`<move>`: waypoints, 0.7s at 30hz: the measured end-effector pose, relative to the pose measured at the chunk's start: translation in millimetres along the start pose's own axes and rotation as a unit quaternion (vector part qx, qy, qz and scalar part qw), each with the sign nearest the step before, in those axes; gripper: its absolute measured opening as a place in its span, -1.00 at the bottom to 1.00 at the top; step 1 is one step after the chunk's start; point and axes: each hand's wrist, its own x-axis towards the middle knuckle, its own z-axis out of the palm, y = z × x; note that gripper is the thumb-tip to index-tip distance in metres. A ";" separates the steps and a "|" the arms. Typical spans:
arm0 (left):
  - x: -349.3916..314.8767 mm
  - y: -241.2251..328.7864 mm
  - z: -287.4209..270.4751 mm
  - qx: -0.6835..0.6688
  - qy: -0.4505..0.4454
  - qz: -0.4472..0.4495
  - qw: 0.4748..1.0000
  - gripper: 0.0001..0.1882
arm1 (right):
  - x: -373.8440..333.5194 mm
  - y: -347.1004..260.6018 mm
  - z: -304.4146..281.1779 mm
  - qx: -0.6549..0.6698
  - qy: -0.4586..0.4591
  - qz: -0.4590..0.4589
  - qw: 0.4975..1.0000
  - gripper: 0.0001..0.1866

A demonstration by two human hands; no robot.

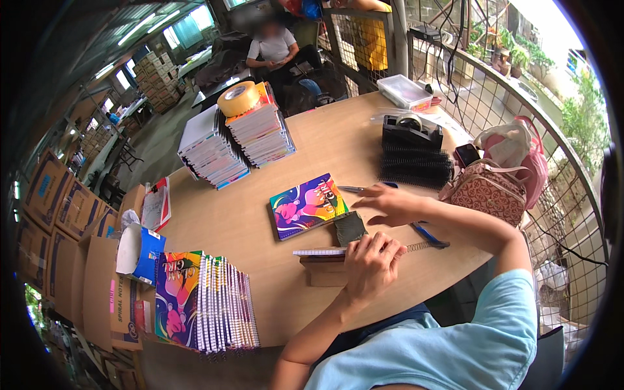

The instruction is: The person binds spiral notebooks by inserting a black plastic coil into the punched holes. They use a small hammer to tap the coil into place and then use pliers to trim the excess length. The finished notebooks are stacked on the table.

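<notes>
Metal mesh and greenery edge the right of the workroom, and a pale wooden table (227, 218) fills the middle of my view. At its near edge a notebook (315, 252) rests on a brown block (325, 274), only its white gridded edge visible to me, with a thin coil (421, 247) running out to the right beside the left hand (374, 261). That hand is folded over the notebook's right end, fingers curled tight; I can't tell whether it pinches the coil too. The right hand (390, 203) holds nothing that I can see, fingers spread above a dark block (351, 229), near a bright-covered book (305, 207) lying flat. I'd expect the notebook to be light and bendy, its pages apt to slide out of line, so I'd press it squarely along the edge against the block. I judge the coil springy and easily kinked; I'd take it lightly near the paper, since its loose end would probably whip if held far out.
</notes>
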 end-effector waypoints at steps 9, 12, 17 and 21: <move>0.1 -0.5 1.7 -0.020 -0.012 0.011 1.000 -0.85 | 9.8 24.3 85.0 -0.133 -0.052 -0.127 0.982 -0.45; -4.1 -5.0 -4.1 -0.030 -0.038 -0.002 0.999 -0.80 | 4.1 14.0 50.1 -0.020 0.040 -0.126 0.991 -0.52; -3.3 -19.7 -40.4 0.032 0.005 -0.074 0.997 -0.71 | -39.8 9.6 -51.8 0.528 -0.035 -0.048 0.847 -0.45; -8.0 -31.4 -36.2 -0.004 -0.010 -0.063 0.998 -0.75 | -45.9 -19.8 -51.7 0.345 -0.118 -0.022 0.931 -0.44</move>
